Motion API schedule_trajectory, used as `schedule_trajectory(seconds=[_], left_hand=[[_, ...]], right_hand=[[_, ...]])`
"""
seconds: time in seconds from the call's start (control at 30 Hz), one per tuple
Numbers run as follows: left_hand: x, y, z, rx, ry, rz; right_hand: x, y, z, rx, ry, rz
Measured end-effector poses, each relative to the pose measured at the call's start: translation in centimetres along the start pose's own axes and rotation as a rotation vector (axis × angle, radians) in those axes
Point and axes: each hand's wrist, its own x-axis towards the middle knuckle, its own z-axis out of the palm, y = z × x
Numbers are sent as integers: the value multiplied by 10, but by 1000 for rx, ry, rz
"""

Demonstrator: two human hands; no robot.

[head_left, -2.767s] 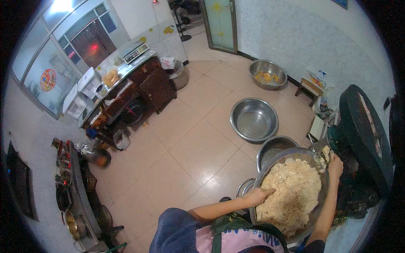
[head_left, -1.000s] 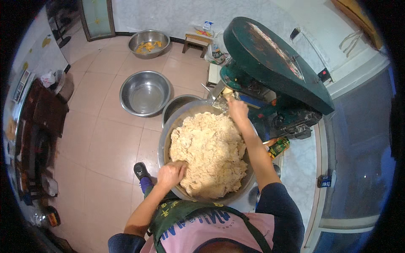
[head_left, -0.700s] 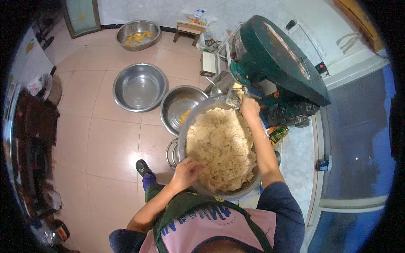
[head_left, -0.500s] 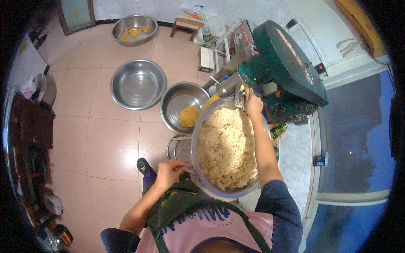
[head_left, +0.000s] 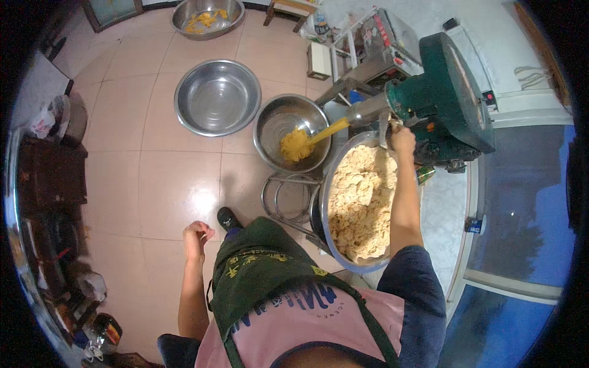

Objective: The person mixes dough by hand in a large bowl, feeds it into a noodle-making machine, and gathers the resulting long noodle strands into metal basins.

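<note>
You've got a dark cabinet (head_left: 52,175) on your left, wooden stool (head_left: 296,5) and pale box (head_left: 318,60) ahead, window (head_left: 521,202) on your right.

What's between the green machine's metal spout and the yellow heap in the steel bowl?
In the head view, a yellow strand slants from the spout to the heap, passing over the bowl's rim.

Dark green machine (head_left: 451,92), yellow strands (head_left: 297,145), cream dough (head_left: 361,208) (unevenly mottled)
</note>
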Motion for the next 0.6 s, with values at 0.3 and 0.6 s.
schedule_trajectory(seconds=[0.3,0.6], left_hand=[[85,99,88,-269,-287,-122],[293,159,51,94,348,123]], right_hand=[[-159,-194,-82,603,-411,-657],[-157,-446,233,1346,-1522,-773]])
